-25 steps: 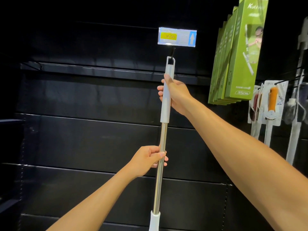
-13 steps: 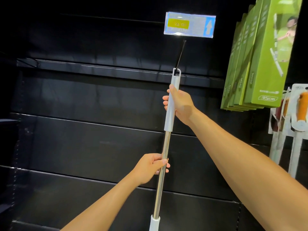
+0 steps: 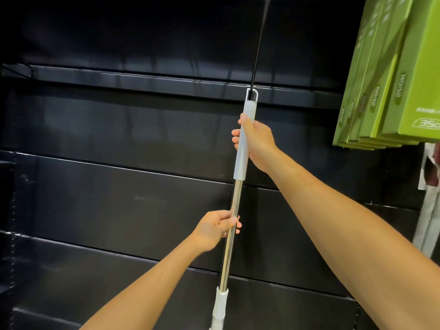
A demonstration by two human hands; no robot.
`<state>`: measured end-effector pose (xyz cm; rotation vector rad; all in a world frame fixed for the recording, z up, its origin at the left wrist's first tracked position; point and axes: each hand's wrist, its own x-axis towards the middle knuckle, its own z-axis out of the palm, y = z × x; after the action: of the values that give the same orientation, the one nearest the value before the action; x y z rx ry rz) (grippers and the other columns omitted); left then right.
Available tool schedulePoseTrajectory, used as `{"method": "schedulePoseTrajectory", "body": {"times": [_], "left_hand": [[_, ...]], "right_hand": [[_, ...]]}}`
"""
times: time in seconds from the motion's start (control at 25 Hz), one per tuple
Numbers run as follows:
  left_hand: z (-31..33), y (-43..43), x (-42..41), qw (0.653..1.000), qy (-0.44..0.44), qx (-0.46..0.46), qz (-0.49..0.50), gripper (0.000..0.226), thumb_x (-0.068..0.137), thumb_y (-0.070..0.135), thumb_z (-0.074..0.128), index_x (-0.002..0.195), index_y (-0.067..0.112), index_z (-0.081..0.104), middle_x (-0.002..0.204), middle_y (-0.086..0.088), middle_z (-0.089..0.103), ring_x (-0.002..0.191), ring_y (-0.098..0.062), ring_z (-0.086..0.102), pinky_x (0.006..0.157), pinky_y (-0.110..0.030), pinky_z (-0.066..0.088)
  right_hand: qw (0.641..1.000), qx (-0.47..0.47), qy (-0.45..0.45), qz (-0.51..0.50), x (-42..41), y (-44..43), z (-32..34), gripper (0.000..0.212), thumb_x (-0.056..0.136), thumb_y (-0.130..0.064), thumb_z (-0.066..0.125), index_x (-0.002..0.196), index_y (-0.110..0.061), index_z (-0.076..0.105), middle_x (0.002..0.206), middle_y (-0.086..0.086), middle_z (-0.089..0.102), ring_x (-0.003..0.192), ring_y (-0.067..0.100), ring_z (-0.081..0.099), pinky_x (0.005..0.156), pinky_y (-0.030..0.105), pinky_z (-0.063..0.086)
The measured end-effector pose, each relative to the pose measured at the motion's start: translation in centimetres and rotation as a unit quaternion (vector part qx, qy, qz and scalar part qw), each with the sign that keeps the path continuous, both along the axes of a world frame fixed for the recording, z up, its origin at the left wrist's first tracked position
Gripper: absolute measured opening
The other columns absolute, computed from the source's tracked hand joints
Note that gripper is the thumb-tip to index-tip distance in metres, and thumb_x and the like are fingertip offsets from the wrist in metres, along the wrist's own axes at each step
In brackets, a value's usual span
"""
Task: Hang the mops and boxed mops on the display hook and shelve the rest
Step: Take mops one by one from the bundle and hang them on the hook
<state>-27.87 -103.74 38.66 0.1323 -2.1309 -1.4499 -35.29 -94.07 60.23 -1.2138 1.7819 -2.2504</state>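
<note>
The left hand (image 3: pixel 217 228) pinches the shiny pole of the mop (image 3: pixel 235 206) — it looks long, stiff, light, maybe slippery. The right hand (image 3: pixel 257 141) grips the white handle (image 3: pixel 241 165) — a better hold. The top loop is at the black hook (image 3: pixel 259 44) tip.

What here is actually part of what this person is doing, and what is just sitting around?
In the job:
- mop, top loop at the tip of the black display hook
- right hand, gripping the mop's white grip
- left hand, holding its steel pole

Just there:
- green boxes, untouched at the right
- white packaged goods, far right edge
- black shelving
</note>
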Motion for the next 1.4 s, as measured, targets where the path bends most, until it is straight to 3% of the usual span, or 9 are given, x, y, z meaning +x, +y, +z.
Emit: {"method": "schedulePoseTrajectory", "body": {"times": [0.2, 0.44, 0.64, 0.72, 0.8, 0.88, 1.04, 1.24, 1.4], "left_hand": [[0.0, -0.3, -0.5, 0.999, 0.006, -0.031, 0.013, 0.022, 0.107, 0.028, 0.056, 0.119, 0.018, 0.072, 0.109, 0.002, 0.079, 0.102, -0.01, 0.076, 0.079, -0.019, 0.051], [-0.1, -0.5, -0.5, 0.999, 0.004, -0.032, 0.01, 0.022, 0.107, 0.028, 0.057, 0.117, 0.017, 0.073, 0.108, 0.001, 0.079, 0.102, -0.011, 0.076, 0.09, -0.028, 0.057], [0.2, -0.4, -0.2, 0.999, -0.022, -0.028, 0.025, 0.023, 0.105, 0.034, 0.06, 0.11, 0.019, 0.077, 0.101, -0.005, 0.078, 0.1, -0.027, 0.073, 0.094, -0.034, 0.058], [0.5, 0.2, 0.1, 0.997, -0.036, -0.045, 0.051, 0.028, 0.104, 0.036, 0.061, 0.121, 0.018, 0.074, 0.097, 0.006, 0.074, 0.09, -0.015, 0.07, 0.101, -0.038, 0.055], [0.7, 0.7, 1.2, 0.994, -0.044, -0.072, 0.074, 0.039, 0.103, 0.036, 0.062, 0.138, 0.017, 0.064, 0.116, 0.013, 0.067, 0.106, -0.007, 0.064, 0.103, -0.03, 0.051], [0.2, 0.8, 2.6, 0.991, -0.04, -0.096, 0.078, 0.045, 0.102, 0.036, 0.064, 0.145, 0.022, 0.057, 0.133, 0.009, 0.065, 0.123, -0.012, 0.062, 0.105, -0.028, 0.048], [-2.6, 1.5, 6.1, 0.976, -0.062, -0.187, 0.093, 0.065, 0.101, 0.042, 0.064, 0.158, 0.028, 0.036, 0.161, 0.001, 0.046, 0.145, -0.021, 0.048, 0.118, -0.043, 0.043], [-8.6, 4.8, 10.4, 0.899, -0.079, -0.403, 0.153, 0.078, 0.102, 0.047, 0.059, 0.165, 0.027, 0.018, 0.174, -0.002, 0.016, 0.162, -0.026, 0.013, 0.128, -0.049, 0.026], [-14.7, 8.7, 13.0, 0.852, -0.11, -0.49, 0.146, 0.08, 0.102, 0.052, 0.053, 0.167, 0.03, 0.011, 0.176, -0.003, 0.006, 0.163, -0.031, 0.001, 0.13, -0.054, 0.016]], "right_hand": [[1.0, 0.003, 0.006, -0.002, -1.0, -0.6, -0.1, 0.04, 0.103, -0.045, 0.06, 0.127, -0.014, 0.064, 0.1, 0.004, 0.076, 0.085, 0.017, 0.077, 0.081, 0.033, 0.065], [1.0, 0.004, 0.008, -0.012, -1.0, -1.0, -0.4, 0.037, 0.103, -0.044, 0.059, 0.125, -0.015, 0.065, 0.098, 0.001, 0.076, 0.083, 0.015, 0.079, 0.07, 0.027, 0.063], [0.999, 0.043, 0.008, -0.03, -0.3, -0.4, 0.0, 0.037, 0.104, -0.044, 0.058, 0.122, -0.013, 0.064, 0.104, 0.005, 0.077, 0.095, 0.019, 0.077, 0.086, 0.036, 0.063], [0.996, 0.066, 0.016, -0.053, 0.3, 0.2, 0.0, 0.031, 0.104, -0.042, 0.058, 0.117, -0.014, 0.063, 0.11, 0.005, 0.074, 0.103, 0.02, 0.073, 0.095, 0.04, 0.06], [0.991, 0.098, 0.043, -0.079, 1.3, 1.3, -0.4, 0.018, 0.105, -0.039, 0.057, 0.103, -0.022, 0.06, 0.12, 0.007, 0.068, 0.111, 0.022, 0.068, 0.1, 0.042, 0.057], [0.983, 0.128, 0.079, -0.102, 2.2, 2.6, -1.6, 0.015, 0.106, -0.035, 0.057, 0.109, -0.021, 0.061, 0.128, 0.007, 0.064, 0.115, 0.023, 0.064, 0.101, 0.042, 0.056], [0.955, 0.198, 0.14, -0.169, 4.0, 6.1, -7.7, 0.049, 0.103, -0.032, 0.063, 0.147, -0.014, 0.05, 0.146, 0.004, 0.056, 0.131, 0.023, 0.057, 0.107, 0.034, 0.047], [0.889, 0.326, 0.216, -0.238, 6.3, 12.2, -21.8, 0.056, 0.1, -0.031, 0.067, 0.151, -0.018, 0.047, 0.155, 0.003, 0.047, 0.144, 0.021, 0.045, 0.118, 0.036, 0.039], [0.822, 0.439, 0.241, -0.271, 8.9, 18.0, -32.5, 0.063, 0.101, -0.039, 0.064, 0.157, -0.022, 0.041, 0.166, 0.002, 0.035, 0.154, 0.022, 0.03, 0.123, 0.04, 0.032]]}}
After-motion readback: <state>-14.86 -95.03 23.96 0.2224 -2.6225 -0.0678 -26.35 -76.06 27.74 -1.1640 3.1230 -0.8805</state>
